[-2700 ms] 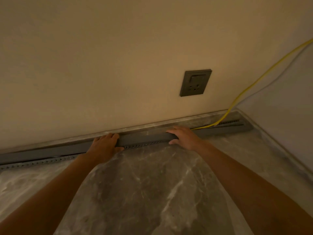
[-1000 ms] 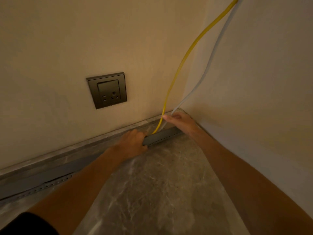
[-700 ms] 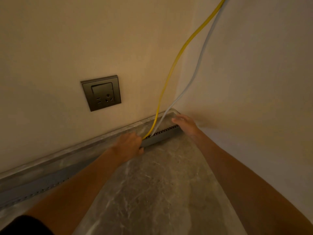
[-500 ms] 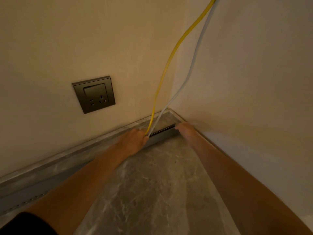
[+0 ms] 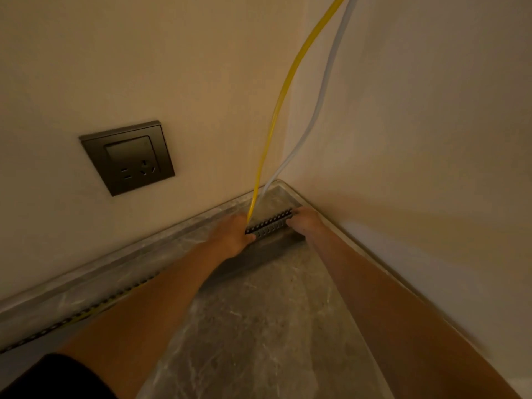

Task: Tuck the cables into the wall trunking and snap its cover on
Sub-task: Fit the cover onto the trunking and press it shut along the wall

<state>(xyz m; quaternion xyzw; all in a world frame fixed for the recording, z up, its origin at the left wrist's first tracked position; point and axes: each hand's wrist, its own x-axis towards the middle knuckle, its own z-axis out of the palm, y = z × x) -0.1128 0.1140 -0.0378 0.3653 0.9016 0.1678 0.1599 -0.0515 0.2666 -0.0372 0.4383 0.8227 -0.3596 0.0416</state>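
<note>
A grey slotted trunking (image 5: 270, 226) runs along the foot of the wall into the corner. A yellow cable (image 5: 283, 96) and a white cable (image 5: 322, 90) hang down from above and enter the trunking just beside my left hand (image 5: 231, 236). That hand grips the trunking, fingers over its top and thumb on its front. My right hand (image 5: 305, 223) holds the trunking's end by the corner. A short run of open slots shows between the two hands. Further left, the slotted edge (image 5: 86, 308) reappears past my forearm.
A dark wall socket (image 5: 128, 158) sits on the wall, left of the cables. The side wall (image 5: 431, 168) closes in on the right, close to my right arm. Marbled grey floor (image 5: 259, 326) and a stone skirting (image 5: 86, 272) lie below.
My view has swung right and closer to the corner. Both hands have slid right along the trunking, from mid-run to its corner end, and drawn nearer together.
</note>
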